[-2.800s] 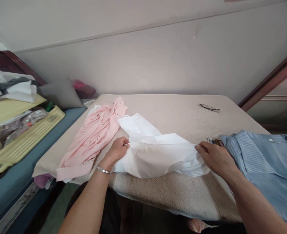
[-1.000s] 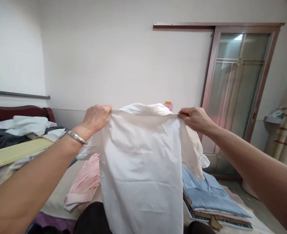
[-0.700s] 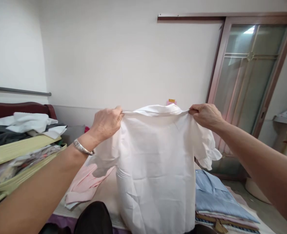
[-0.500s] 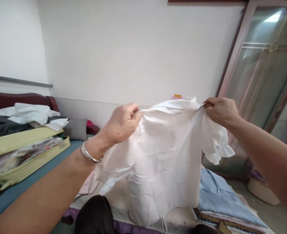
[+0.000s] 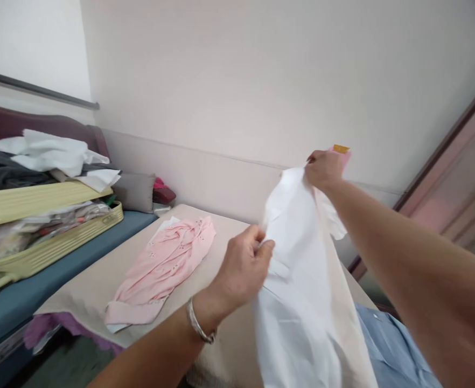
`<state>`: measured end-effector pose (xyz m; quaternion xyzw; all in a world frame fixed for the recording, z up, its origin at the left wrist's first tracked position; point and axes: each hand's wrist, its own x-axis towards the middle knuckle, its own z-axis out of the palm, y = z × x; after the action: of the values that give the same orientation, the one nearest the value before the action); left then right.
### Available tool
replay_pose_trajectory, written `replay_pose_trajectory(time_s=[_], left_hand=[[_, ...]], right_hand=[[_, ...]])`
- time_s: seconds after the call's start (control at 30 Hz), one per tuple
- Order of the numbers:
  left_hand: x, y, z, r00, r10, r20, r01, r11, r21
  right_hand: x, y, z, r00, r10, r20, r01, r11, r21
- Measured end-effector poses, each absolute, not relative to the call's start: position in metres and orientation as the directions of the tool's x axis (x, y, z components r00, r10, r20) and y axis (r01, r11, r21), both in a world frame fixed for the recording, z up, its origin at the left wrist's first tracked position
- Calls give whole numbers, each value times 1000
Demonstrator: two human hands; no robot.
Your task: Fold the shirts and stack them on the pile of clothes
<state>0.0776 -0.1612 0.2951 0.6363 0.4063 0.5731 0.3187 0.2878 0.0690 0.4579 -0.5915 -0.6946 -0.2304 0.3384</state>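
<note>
A yellow basket [image 5: 60, 243] on the bed [image 5: 11, 310] holds plastic-wrapped clutter. The white shirt [image 5: 302, 312] hangs above the tabletop [image 5: 100, 280]. The right hand [image 5: 322, 170] is raised, fingers pinching its top edge; the left hand [image 5: 243, 267] is lower, fingers gripping its side.

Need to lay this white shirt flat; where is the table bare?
The table is bare between the pink shirt and the white shirt held by the left hand and right hand, and along its far edge by the wall. Its right side is taken by the blue shirt; the bed at left is piled with clothes.
</note>
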Motion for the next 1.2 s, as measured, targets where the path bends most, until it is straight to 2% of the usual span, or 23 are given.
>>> replay_pose_trajectory(time_s=[0.13, 0.23, 0.4, 0.5, 0.57, 0.63, 0.7, 0.77, 0.83, 0.93, 1.07, 1.2], left_hand=[[19, -108, 296, -95, 825, 557, 471, -456, 756], [-12, -106, 311, -83, 833, 547, 544, -422, 725], [-7, -130, 335, 27, 870, 493, 472, -446, 761], [9, -124, 347, 54, 890, 453, 466, -423, 777], [19, -115, 351, 18, 900, 437, 475, -392, 788], [26, -108, 352, -69, 911, 408, 479, -328, 814], [30, -107, 351, -187, 922, 340, 405, -243, 881], [33, -112, 348, -272, 931, 243, 242, -178, 954], [35, -120, 346, -298, 936, 188, 101, -165, 981], [40, -131, 345, -298, 939, 173, 41, -168, 985], [50, -139, 348, -299, 938, 174, 2, -182, 983], [58, -144, 351, -300, 937, 179, 5, -187, 982]], right_hand=[[241, 103, 432, 14, 685, 729, 963, 187, -195], [228, 101, 419, -20, 689, 725, 944, 252, -214], [207, 42, 393, -301, 610, 733, 908, 419, 24], [187, -11, 382, -486, 576, 658, 832, 535, 146], [176, -45, 380, -589, 558, 585, 765, 618, 180], [169, -77, 382, -629, 545, 554, 723, 672, 159], [168, -106, 384, -569, 560, 602, 743, 664, 83], [171, -135, 381, -464, 604, 648, 782, 623, -21], [173, -161, 372, -418, 667, 618, 804, 588, -90], [172, -188, 352, -400, 730, 554, 851, 521, -72], [172, -195, 336, -333, 750, 571, 915, 403, 4], [175, -189, 341, -287, 795, 534, 933, 359, -34]])
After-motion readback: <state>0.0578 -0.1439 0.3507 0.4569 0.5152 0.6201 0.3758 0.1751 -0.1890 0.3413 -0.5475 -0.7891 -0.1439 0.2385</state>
